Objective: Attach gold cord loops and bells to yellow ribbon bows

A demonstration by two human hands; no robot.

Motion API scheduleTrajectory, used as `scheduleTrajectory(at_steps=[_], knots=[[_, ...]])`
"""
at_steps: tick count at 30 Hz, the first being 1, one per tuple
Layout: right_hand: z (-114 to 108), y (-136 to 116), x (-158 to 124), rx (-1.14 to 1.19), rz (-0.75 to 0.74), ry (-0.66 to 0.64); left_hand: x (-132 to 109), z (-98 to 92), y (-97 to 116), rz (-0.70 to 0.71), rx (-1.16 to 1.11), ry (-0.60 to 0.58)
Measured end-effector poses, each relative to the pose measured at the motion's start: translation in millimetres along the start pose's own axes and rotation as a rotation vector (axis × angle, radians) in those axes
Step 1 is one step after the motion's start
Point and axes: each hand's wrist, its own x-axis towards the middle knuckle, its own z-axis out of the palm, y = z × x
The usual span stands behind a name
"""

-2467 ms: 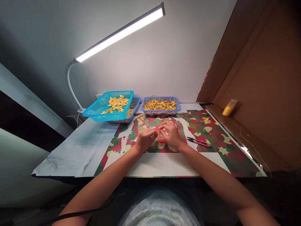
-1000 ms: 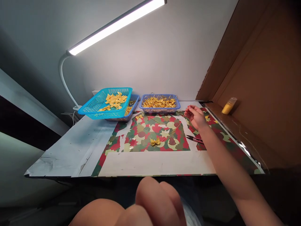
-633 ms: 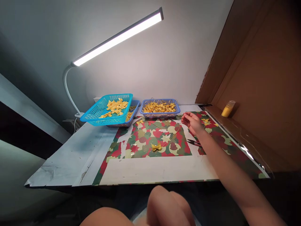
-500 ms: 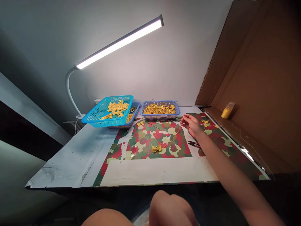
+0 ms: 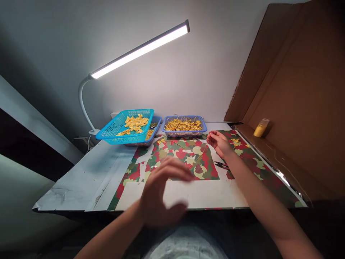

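Observation:
My right hand (image 5: 219, 144) is pinched above the camouflage-patterned sheet (image 5: 159, 162), holding the end of a thin gold cord (image 5: 201, 155). From its fingertips the cord runs down and left across the sheet. Over the table's front edge, my left hand (image 5: 161, 190) is blurred, with thumb and fingers apart and nothing between them. It hides the spot where a yellow ribbon bow lay. Another yellow bow (image 5: 161, 141) with a thin stem lies at the sheet's back left. Dark thread snips (image 5: 221, 165) rest just below my right hand.
A turquoise basket (image 5: 107, 133) of yellow bows sits tilted on a purple basket (image 5: 156, 133). Right of these, another purple basket (image 5: 185, 133) holds gold ribbon pieces. A lamp (image 5: 142, 49) hangs overhead. A yellow-filled bottle (image 5: 261, 128) stands on cardboard (image 5: 296, 108) at right.
My left hand has risen from my lap to over the front of the table, now covering the bow there. My right hand stays in place with the cord.

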Motion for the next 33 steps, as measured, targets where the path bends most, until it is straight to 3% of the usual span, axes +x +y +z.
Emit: scheduleTrajectory(at_steps=[1,4,6,9,12,20,28,33], knots=[[2.9,-5.8,-0.6,0.021,-0.015,-0.01,8.0,6.4,-18.7,0.005,-0.001,-0.067],[18.0,-26.8,-1.5,0.077,-0.07,-0.049,17.5,24.9,-75.5,-0.09,0.185,-0.428],[32.6,-42.1,-1.5,0.094,-0.103,-0.082,14.6,34.9,-102.9,-0.103,0.214,-0.482],[56.6,-64.4,-1.2,0.099,-0.157,-0.137,8.8,45.3,-120.8,-0.076,0.208,-0.526],[77.3,-84.0,0.1,0.054,-0.247,-0.217,7.5,50.1,-121.6,-0.038,0.189,-0.545],[108.0,-112.9,10.0,-0.069,-0.317,-0.223,7.8,52.6,-121.4,-0.077,0.079,-0.449],[93.1,-120.6,40.0,-0.062,-0.335,-0.027,3.7,41.6,-99.2,-0.214,-0.114,-0.331],[77.5,-105.1,51.9,-0.004,-0.213,0.069,-5.7,35.0,-83.5,-0.356,-0.259,-0.187]])
